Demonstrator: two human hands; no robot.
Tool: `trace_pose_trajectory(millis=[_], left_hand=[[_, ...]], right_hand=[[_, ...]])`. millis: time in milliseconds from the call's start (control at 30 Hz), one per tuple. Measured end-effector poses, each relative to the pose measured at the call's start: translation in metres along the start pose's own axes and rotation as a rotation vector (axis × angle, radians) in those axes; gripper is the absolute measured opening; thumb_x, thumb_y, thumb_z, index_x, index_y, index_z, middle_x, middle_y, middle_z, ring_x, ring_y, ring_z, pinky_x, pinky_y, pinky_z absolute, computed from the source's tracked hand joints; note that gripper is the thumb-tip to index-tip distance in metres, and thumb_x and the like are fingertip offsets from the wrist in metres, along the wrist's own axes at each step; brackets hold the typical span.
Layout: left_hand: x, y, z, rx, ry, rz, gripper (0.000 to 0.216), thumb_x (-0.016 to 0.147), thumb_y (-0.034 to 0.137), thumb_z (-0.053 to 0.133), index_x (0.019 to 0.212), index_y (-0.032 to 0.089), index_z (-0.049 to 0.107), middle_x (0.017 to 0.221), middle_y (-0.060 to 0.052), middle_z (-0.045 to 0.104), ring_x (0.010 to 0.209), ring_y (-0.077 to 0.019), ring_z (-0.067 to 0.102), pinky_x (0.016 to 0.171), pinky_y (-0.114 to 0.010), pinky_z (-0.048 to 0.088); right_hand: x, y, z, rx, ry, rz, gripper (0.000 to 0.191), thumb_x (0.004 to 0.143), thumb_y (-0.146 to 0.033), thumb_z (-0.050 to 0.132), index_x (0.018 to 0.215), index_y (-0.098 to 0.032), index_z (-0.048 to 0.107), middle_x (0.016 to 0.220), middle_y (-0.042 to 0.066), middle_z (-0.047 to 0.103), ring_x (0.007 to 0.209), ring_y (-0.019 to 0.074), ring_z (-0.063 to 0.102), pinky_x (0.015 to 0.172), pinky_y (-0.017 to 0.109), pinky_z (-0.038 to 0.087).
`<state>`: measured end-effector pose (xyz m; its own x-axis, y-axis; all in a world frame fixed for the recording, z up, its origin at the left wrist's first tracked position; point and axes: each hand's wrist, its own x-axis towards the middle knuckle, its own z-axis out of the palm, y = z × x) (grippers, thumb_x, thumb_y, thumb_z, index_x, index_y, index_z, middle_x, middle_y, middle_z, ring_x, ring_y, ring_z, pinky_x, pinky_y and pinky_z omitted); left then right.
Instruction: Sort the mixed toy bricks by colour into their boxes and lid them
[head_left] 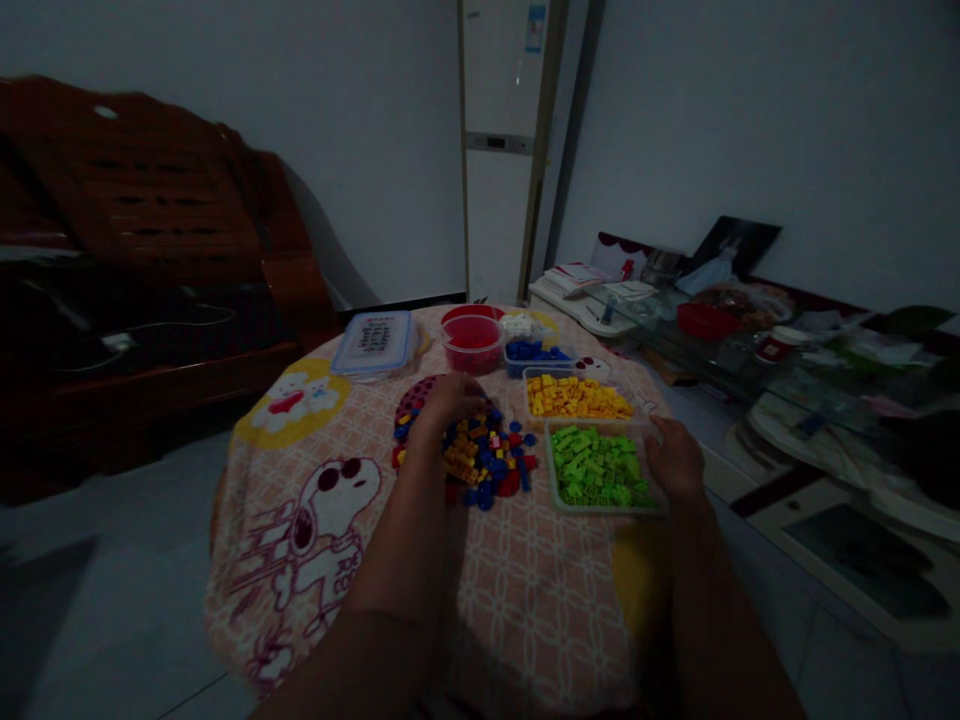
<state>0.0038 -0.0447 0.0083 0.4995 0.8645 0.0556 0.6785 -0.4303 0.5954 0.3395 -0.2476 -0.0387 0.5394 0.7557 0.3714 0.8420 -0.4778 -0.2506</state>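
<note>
My left hand (454, 398) reaches over a loose pile of toy bricks (480, 460) in blue, yellow and red. Its fingers are bent a little and look apart, with nothing visible in them; their tips are dim. At the pile's far left a dark pink dotted piece (414, 398) shows partly behind the hand. My right hand (675, 455) is closed on the right rim of a clear plastic container (553, 480) of light green bricks (600, 468). Directly behind that stands a container of yellow bricks (574, 397).
Farther back are a container of blue bricks (536, 351), white bricks (519, 325), a red tub (472, 340) and a blue-rimmed lidded box (375, 342). A patterned cloth (525, 600) covers the round table. A cluttered glass-topped cabinet (675, 330) stands right, a wooden bench (165, 220) left.
</note>
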Motion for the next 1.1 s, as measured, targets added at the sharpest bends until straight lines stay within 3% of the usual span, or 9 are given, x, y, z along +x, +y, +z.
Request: trace_pose_trajectory(millis=[133, 267, 400, 733, 867, 1100], left_hand=[[0.000, -0.002, 0.002, 0.156, -0.183, -0.059, 0.020, 0.074, 0.022, 0.068, 0.089, 0.017, 0.080, 0.082, -0.003, 0.078, 0.073, -0.0158, 0.068, 0.064, -0.020, 0.047], [0.001, 0.005, 0.009, 0.200, -0.256, 0.015, 0.027, 0.071, 0.015, 0.066, 0.093, 0.021, 0.081, 0.088, -0.001, 0.078, 0.076, -0.0149, 0.067, 0.067, -0.019, 0.046], [0.000, 0.005, 0.010, 0.198, -0.211, 0.017, 0.022, 0.073, 0.016, 0.062, 0.086, 0.018, 0.080, 0.082, -0.003, 0.077, 0.070, -0.0144, 0.065, 0.062, -0.019, 0.044], [0.001, -0.011, 0.007, -0.126, -0.023, 0.050, 0.025, 0.078, 0.023, 0.054, 0.082, 0.011, 0.076, 0.066, -0.002, 0.070, 0.059, -0.0122, 0.059, 0.056, -0.019, 0.043], [0.002, -0.014, 0.006, -0.080, 0.027, 0.021, 0.024, 0.075, 0.020, 0.057, 0.086, 0.012, 0.076, 0.075, -0.004, 0.074, 0.067, -0.0138, 0.063, 0.061, -0.020, 0.046], [0.006, -0.015, 0.006, -0.053, -0.230, 0.062, 0.038, 0.069, 0.011, 0.060, 0.102, 0.015, 0.078, 0.099, -0.005, 0.079, 0.089, -0.0174, 0.070, 0.075, -0.020, 0.053]], right_hand=[[0.000, 0.000, 0.001, 0.003, -0.003, 0.007, 0.042, 0.092, -0.023, 0.047, 0.129, -0.012, 0.063, 0.133, 0.017, 0.062, 0.118, 0.0290, 0.059, 0.101, 0.039, 0.045], [0.001, 0.000, 0.000, 0.003, 0.000, -0.002, 0.043, 0.091, -0.022, 0.046, 0.129, -0.012, 0.063, 0.132, 0.018, 0.062, 0.116, 0.0305, 0.059, 0.100, 0.042, 0.046], [0.001, 0.000, 0.000, 0.006, -0.020, 0.000, 0.045, 0.091, -0.023, 0.045, 0.130, -0.010, 0.063, 0.133, 0.019, 0.061, 0.118, 0.0316, 0.059, 0.101, 0.042, 0.045], [0.001, -0.001, -0.001, 0.002, -0.021, -0.001, 0.045, 0.091, -0.024, 0.044, 0.130, -0.009, 0.062, 0.133, 0.019, 0.061, 0.120, 0.0307, 0.058, 0.103, 0.041, 0.045], [-0.001, -0.003, -0.002, -0.006, 0.004, -0.004, 0.044, 0.091, -0.023, 0.044, 0.129, -0.009, 0.063, 0.132, 0.019, 0.062, 0.120, 0.0311, 0.058, 0.103, 0.042, 0.045], [0.000, -0.002, -0.002, -0.010, -0.012, 0.013, 0.044, 0.091, -0.023, 0.046, 0.129, -0.012, 0.064, 0.133, 0.017, 0.062, 0.117, 0.0299, 0.060, 0.101, 0.042, 0.046]])
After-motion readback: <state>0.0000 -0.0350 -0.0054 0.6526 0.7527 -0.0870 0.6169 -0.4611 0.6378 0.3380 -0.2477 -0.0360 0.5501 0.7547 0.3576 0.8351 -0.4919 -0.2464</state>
